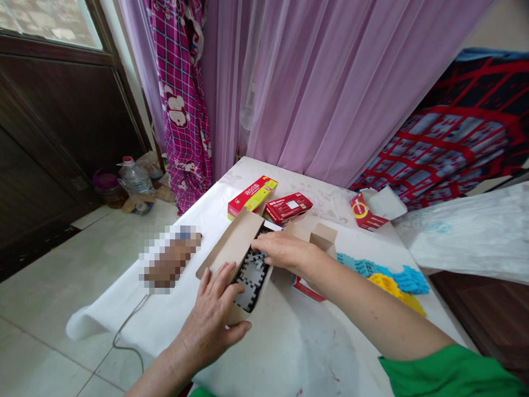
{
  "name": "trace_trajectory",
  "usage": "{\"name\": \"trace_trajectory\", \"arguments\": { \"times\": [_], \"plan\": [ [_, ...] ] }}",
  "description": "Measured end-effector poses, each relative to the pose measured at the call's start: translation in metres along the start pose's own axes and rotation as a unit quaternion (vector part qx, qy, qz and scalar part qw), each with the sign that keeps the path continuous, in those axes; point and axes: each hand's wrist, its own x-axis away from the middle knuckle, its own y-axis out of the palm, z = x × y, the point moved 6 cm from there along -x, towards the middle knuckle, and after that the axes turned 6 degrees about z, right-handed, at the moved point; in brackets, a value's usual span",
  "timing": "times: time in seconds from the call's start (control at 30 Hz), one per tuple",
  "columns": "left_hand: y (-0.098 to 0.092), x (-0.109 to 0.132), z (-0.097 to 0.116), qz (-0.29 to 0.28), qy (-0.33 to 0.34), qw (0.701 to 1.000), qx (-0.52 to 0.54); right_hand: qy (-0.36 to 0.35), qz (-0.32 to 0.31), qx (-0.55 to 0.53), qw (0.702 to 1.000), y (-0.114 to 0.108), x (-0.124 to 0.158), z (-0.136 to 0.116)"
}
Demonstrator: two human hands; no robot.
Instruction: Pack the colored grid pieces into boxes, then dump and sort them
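A long open cardboard box [232,237] lies on the table with its lid folded out to the left. Inside it are grey and black interlocking pieces [248,280] with toothed edges. My left hand [212,311] holds the near end of this box, its fingers spread over the lid and edge, the thumb outside. At the far part of the box, my right hand [281,249] reaches in with fingers curled down and pinched together over the pieces. What sits under those fingertips is hidden.
Behind are a red and yellow-green box [253,197] and a red box [288,208]. Another open carton [323,237] stands behind my right forearm. Blue toothed pieces [407,280] and yellow pieces [388,286] lie right. An open red box [366,212] is at the far right edge.
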Motion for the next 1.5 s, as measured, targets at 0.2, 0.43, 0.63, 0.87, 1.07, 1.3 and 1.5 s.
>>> {"name": "trace_trajectory", "arguments": {
  "times": [0.2,0.43,0.63,0.87,1.07,1.3,1.5],
  "plan": [
    [0.001,0.000,0.000,0.000,0.000,1.000,-0.005,0.008,0.015,-0.012,1.000,0.006,-0.002,0.003],
    [0.001,0.000,0.000,-0.002,0.004,1.000,-0.005,0.000,0.020,-0.003,1.000,-0.001,0.002,0.001],
    [0.001,0.000,0.000,-0.002,0.000,1.000,-0.006,0.025,0.032,0.013,0.999,-0.003,-0.002,0.001],
    [0.000,0.001,0.000,-0.006,0.004,1.000,-0.002,0.030,0.073,-0.057,0.995,0.000,-0.002,0.015],
    [-0.001,0.002,-0.002,0.019,-0.005,1.000,0.011,-0.014,0.105,-0.136,0.985,-0.015,0.017,0.001],
    [0.000,0.003,-0.003,0.015,-0.006,1.000,0.012,-0.092,0.074,-0.126,0.985,0.008,0.018,-0.033],
    [-0.002,0.000,-0.001,-0.020,0.001,1.000,-0.006,-0.026,0.115,-0.082,0.990,-0.015,0.024,-0.004]
  ]
}}
